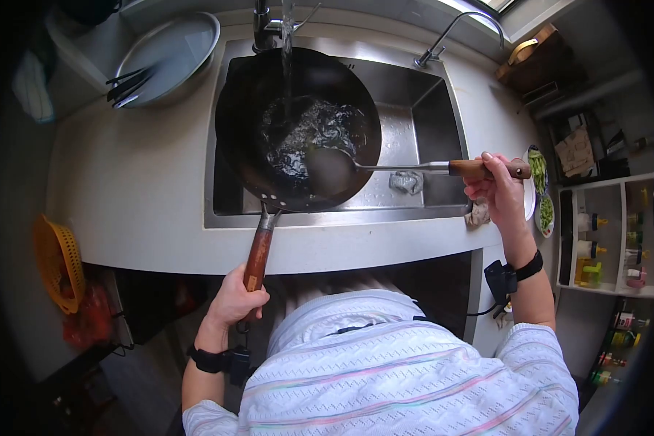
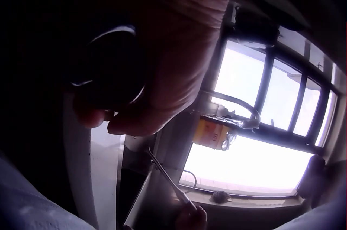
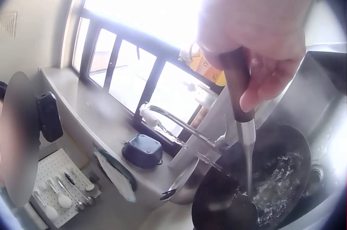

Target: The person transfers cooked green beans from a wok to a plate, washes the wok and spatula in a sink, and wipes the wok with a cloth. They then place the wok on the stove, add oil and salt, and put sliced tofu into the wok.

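A dark wok [image 1: 247, 138] sits over the left part of the steel sink, with water from the running tap [image 1: 263, 29] falling into it. My left hand [image 1: 232, 296] grips the wok's wooden handle [image 1: 259, 254] at its near end. With my right hand [image 1: 498, 190] I hold a ladle [image 1: 407, 167] by its brown wooden grip. The ladle's round dark bowl [image 1: 330, 171] lies inside the wok at the near right of the churning water. In the right wrist view, the ladle's shaft [image 3: 246, 148] points down into the wok. The left wrist view is mostly dark around the hand.
A grey scrubber [image 1: 406, 182] lies in the sink [image 1: 432, 116]. Left of it stands a large metal pan [image 1: 189, 43] with dark-handled utensils. Plates of cut green vegetables [image 1: 538, 174] are at the right. A yellow basket [image 1: 54, 258] hangs at the left edge.
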`<state>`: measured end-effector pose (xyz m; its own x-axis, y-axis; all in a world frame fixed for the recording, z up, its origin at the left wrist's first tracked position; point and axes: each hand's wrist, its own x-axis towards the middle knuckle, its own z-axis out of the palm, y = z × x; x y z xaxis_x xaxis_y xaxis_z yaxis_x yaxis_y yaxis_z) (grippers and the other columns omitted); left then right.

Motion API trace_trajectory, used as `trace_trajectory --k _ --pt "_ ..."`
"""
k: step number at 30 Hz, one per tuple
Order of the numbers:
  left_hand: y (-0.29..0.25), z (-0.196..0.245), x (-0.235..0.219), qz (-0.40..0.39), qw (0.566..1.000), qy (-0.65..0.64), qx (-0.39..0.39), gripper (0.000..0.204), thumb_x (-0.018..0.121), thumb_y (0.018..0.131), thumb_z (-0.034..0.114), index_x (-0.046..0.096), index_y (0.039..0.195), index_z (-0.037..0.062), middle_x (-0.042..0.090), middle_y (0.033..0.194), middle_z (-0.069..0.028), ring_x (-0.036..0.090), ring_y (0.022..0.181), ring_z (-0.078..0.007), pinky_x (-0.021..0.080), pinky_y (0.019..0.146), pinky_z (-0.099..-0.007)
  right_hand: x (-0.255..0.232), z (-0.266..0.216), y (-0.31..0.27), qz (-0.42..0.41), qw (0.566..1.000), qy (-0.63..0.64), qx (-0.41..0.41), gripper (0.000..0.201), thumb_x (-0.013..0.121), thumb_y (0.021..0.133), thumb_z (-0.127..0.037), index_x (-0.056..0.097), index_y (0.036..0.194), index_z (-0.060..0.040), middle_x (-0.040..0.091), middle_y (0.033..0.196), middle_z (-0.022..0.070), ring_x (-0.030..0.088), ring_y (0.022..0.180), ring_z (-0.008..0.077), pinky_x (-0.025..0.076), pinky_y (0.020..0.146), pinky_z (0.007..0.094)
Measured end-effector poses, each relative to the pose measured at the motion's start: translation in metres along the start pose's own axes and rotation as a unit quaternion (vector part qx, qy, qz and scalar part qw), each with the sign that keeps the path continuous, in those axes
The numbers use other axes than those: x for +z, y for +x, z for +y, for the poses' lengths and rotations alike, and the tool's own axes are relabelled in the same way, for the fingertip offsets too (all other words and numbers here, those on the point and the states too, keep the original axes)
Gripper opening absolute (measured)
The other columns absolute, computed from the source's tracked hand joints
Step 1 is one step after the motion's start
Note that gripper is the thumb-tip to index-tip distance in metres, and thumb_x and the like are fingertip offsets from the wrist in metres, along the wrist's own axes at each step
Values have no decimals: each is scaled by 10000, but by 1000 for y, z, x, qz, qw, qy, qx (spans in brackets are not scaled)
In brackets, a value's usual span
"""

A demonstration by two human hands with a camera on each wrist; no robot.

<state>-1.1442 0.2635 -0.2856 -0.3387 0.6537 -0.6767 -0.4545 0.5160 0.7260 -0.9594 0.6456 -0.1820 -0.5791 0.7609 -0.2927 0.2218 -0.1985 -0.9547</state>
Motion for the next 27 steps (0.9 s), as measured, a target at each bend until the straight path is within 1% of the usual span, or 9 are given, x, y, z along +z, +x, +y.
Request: trace_trajectory --k 2,3,10,13,18,19,20,24,27 --pt "0 3 2 -2 1000 7 4 348 588 664 -3 448 982 -1 515 606 -28 508 415 -111 406 375 -225 -2 9 2 32 996 -49 -70 211 559 862 -242 537 896 -35 630 708 117 620 528 162 491 464 228" --pt "0 4 3 -2 1000 12 8 338 594 657 -7 443 960 2 518 600 -32 509 411 -116 410 377 -230 -2 9 1 33 996 -48 -70 211 559 862 -242 537 896 -35 630 708 117 620 528 162 491 464 228" --pt "-1 9 7 18 1000 19 -7 372 587 657 -1 442 999 -1 516 598 -30 508 410 -116 406 374 -230 -12 2 -12 57 998 12 -17 197 538 865 -233 539 892 -38 625 664 127 610 498 165 480 433 237" --pt "-2 9 6 21 999 31 -15 380 588 656 2 440 1006 0 514 597 -29 506 410 -113 404 375 -226 -14 7 -21 40 993 85 71 228 526 863 -268 545 902 -44 619 644 128 598 479 169 490 438 256" --pt "-2 8 4 14 1000 3 -9 364 599 654 5 441 982 9 515 601 -28 507 409 -116 409 375 -221 -11 38 -19 36 992 91 75 211 541 860 -260 535 893 -52 624 662 130 602 487 170 492 443 255" --pt "-1 8 3 14 1000 3 -8 364 599 654 5 441 982 9 515 601 -28 507 409 -116 409 375 -221 -8 47 -12 54 994 78 49 208 552 857 -260 531 893 -56 625 670 127 604 491 168 496 448 254" --pt "-1 8 1 2 1000 -7 -12 350 590 658 0 440 974 10 512 604 -24 504 409 -111 400 370 -220 -3 52 -6 71 995 65 23 206 564 854 -260 527 892 -61 627 677 123 606 495 165 500 453 253" --pt "-1 9 -7 -38 998 -49 -15 324 598 663 -1 446 949 17 519 613 -28 511 407 -111 404 371 -221 8 56 24 68 997 45 15 228 587 845 -281 531 910 -70 638 746 111 631 585 157 508 473 240" --pt "2 7 -18 -83 990 -112 -20 327 619 654 -1 449 932 14 529 599 -57 519 399 -140 424 378 -235 19 63 44 48 997 47 34 238 590 843 -285 545 921 -65 642 776 118 640 620 167 512 486 246"
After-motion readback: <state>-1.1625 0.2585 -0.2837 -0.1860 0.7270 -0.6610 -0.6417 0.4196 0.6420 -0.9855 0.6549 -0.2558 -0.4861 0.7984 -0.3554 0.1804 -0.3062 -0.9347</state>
